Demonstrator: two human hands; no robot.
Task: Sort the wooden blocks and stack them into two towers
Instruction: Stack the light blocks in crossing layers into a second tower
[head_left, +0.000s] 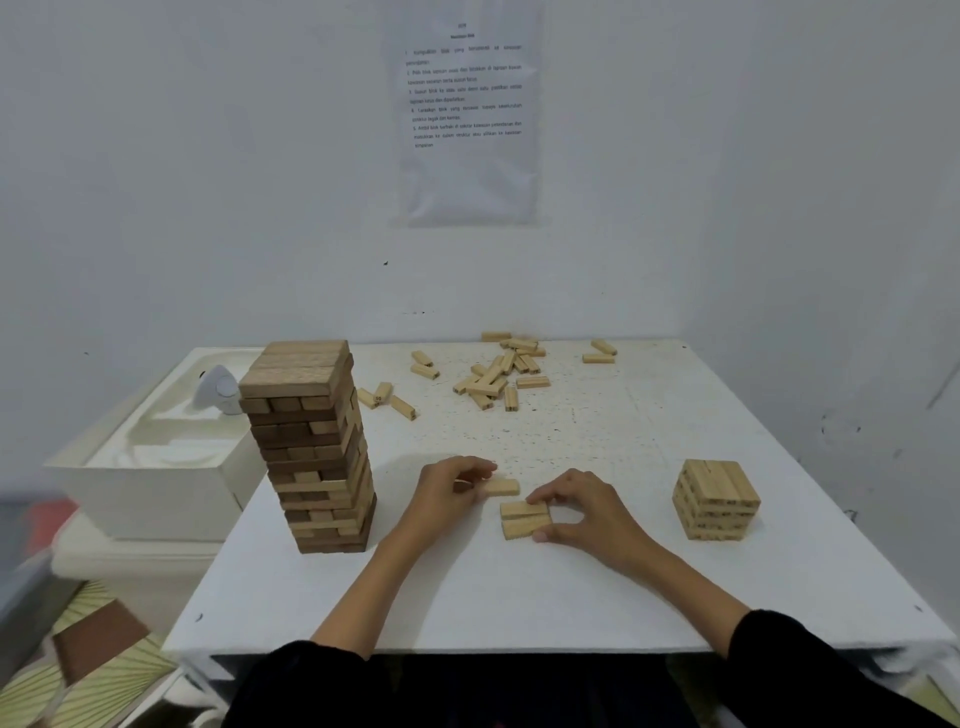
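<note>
A tall tower of darker wooden blocks (317, 447) stands at the left of the white table (571, 587). A short stack of pale blocks (716, 500) sits at the right. Between them, my left hand (447, 493) pinches one pale block (501, 487) lying on the table. My right hand (582, 506) grips two pale blocks (523, 519) lying side by side just below it, thumb at the near end and fingers on the far one. A loose pile of pale blocks (498, 376) lies scattered at the far side.
A white box (156, 467) with a small white device (218, 389) in it stands left of the table, behind the tall tower. A printed sheet (467, 119) hangs on the wall. Patterned flooring shows at the lower left.
</note>
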